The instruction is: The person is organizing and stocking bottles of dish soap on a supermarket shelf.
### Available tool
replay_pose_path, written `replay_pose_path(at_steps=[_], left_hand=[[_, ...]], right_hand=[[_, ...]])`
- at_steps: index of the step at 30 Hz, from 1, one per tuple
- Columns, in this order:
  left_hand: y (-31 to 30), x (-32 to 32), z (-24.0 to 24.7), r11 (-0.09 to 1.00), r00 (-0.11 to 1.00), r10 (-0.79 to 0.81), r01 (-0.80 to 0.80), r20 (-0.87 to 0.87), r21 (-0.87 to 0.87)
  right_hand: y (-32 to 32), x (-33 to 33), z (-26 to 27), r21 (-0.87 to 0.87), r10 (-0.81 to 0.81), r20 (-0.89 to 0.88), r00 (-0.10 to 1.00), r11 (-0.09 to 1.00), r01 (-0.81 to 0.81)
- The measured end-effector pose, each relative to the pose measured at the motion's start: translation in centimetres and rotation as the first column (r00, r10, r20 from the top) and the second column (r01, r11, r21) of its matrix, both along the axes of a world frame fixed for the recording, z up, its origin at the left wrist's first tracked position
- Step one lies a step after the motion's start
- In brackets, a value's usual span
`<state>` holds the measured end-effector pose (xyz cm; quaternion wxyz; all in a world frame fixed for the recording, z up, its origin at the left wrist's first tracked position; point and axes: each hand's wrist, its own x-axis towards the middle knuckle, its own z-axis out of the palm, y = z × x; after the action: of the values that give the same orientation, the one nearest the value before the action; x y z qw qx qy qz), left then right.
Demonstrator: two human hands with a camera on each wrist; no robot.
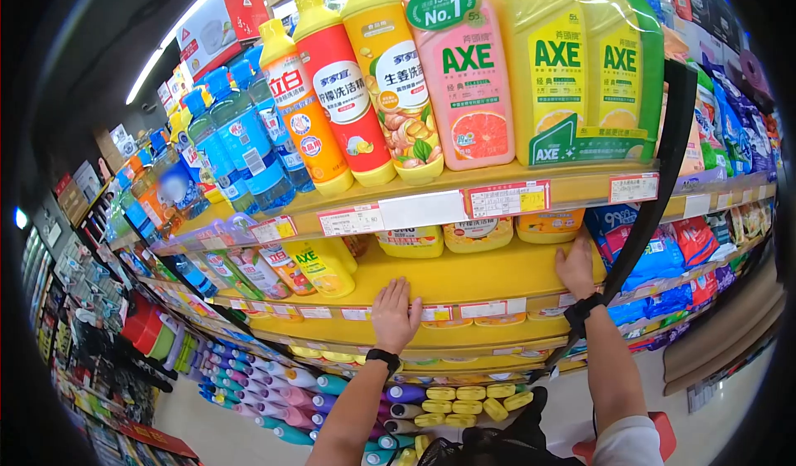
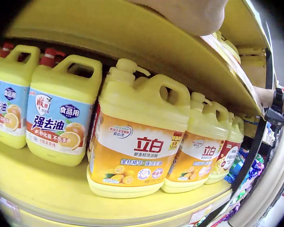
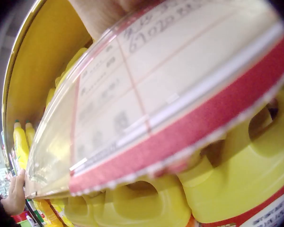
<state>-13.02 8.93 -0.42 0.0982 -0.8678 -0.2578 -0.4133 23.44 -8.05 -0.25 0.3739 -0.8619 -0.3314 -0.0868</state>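
Note:
In the head view my left hand (image 1: 396, 315) rests palm down on the yellow shelf (image 1: 464, 277), its fingers extended towards the back. My right hand (image 1: 576, 267) lies at that shelf's right end beside the black upright, fingers reaching in near an orange-labelled dish soap jug (image 1: 550, 224). Further back stand more jugs (image 1: 479, 235), their tops hidden under the shelf above. Part of the left hand (image 2: 194, 14) shows over the shelf edge in the left wrist view. A price tag (image 3: 170, 85) fills much of the right wrist view, below the right hand (image 3: 106, 14).
Large AXE bottles (image 1: 551, 76) and other dish soap bottles (image 1: 344, 93) line the upper shelf. Left of my left hand stands a yellow AXE bottle (image 1: 323, 271). The shelf below holds handled jugs (image 2: 137, 142). A black upright (image 1: 655, 201) is at the right; bottles (image 1: 282, 395) crowd the floor.

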Motion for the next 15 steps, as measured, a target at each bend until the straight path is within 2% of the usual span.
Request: replay_pose_path(at_steps=[5, 15], left_hand=[[0.1, 0.0, -0.1, 1.000, 1.000, 0.012, -0.012, -0.029, -0.013], [-0.1, 0.0, 0.2, 0.999, 1.000, 0.001, -0.002, -0.026, -0.038]], right_hand=[[-0.2, -0.3, 0.6, 0.048, 0.013, -0.056, 0.998, 0.999, -0.010], [0.2, 1.0, -1.3, 0.042, 0.008, 0.043, 0.999, 0.999, -0.010]])
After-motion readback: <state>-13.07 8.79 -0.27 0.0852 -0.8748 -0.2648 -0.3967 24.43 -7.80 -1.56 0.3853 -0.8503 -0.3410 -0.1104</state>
